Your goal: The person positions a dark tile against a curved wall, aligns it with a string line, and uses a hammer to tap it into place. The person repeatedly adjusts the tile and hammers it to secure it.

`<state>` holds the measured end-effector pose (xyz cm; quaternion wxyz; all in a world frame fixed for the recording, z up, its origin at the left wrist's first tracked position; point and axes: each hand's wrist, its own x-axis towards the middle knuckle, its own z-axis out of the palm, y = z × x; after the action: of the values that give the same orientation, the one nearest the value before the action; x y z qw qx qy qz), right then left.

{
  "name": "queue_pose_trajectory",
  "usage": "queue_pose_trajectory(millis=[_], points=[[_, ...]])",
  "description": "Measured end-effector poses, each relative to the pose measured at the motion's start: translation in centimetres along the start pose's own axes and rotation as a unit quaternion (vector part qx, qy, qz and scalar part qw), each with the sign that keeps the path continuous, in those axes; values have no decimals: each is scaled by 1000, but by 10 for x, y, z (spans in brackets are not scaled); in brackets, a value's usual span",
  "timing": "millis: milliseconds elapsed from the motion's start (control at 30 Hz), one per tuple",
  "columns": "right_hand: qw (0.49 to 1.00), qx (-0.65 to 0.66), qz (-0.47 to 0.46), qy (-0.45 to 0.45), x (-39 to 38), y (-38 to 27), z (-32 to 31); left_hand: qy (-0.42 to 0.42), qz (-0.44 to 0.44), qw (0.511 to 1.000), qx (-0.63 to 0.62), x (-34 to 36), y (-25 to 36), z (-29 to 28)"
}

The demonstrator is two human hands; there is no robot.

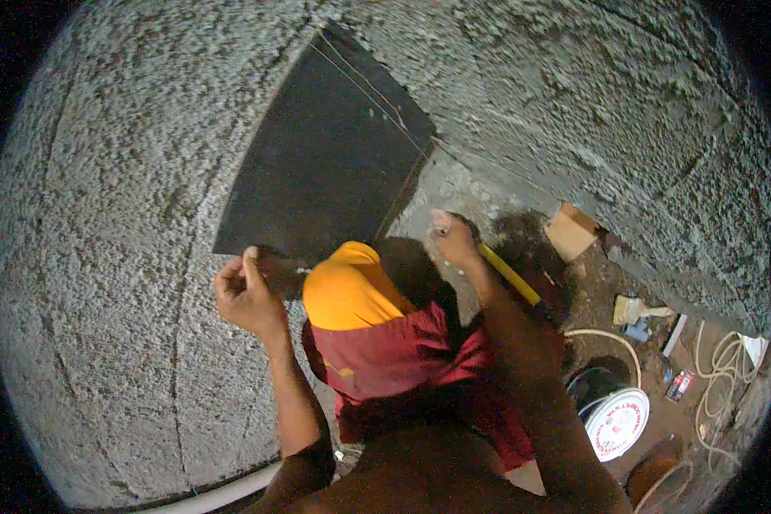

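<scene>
A dark flat panel [317, 163] with straight edges lies against the rough grey wall, and thin strings [373, 90] cross its upper part. My left hand [250, 295] is closed, thumb and fingers pinched together at the panel's lower left corner. Whether the fingertips grip the edge or some small thing there does not show. Farther right, my right hand [456, 242] is wrapped round a tool with a yellow handle [510, 274], which runs back beside my forearm. The tool's other end is hidden by the hand. Between my arms are my knee in orange cloth [343, 291] and maroon clothing [385, 351].
Rough plastered walls [591, 103] meet beyond the panel. On the ground at right are a cardboard piece [571, 231], a paintbrush [642, 310], a white round lid [618, 424] by a bucket, a small red packet [679, 385] and a coiled pale cable [720, 368]. A pale pipe [223, 494] runs at lower left.
</scene>
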<state>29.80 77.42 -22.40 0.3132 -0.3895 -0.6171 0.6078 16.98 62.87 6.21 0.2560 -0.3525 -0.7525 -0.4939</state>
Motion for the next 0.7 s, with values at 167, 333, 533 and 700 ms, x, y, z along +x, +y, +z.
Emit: queue_pose_trajectory(millis=[167, 333, 533, 700], points=[[944, 322, 69, 22, 34, -54, 44, 14, -10, 999, -36, -2, 6, 3], [897, 434, 72, 55, 24, -68, 54, 22, 11, 997, -72, -2, -1, 5], [907, 415, 36, 64, 20, -64, 61, -1, 27, 996, -81, -4, -12, 6], [893, 439, -26, 93, 18, -54, 71, -41, 34, 996, -64, -3, -12, 1]])
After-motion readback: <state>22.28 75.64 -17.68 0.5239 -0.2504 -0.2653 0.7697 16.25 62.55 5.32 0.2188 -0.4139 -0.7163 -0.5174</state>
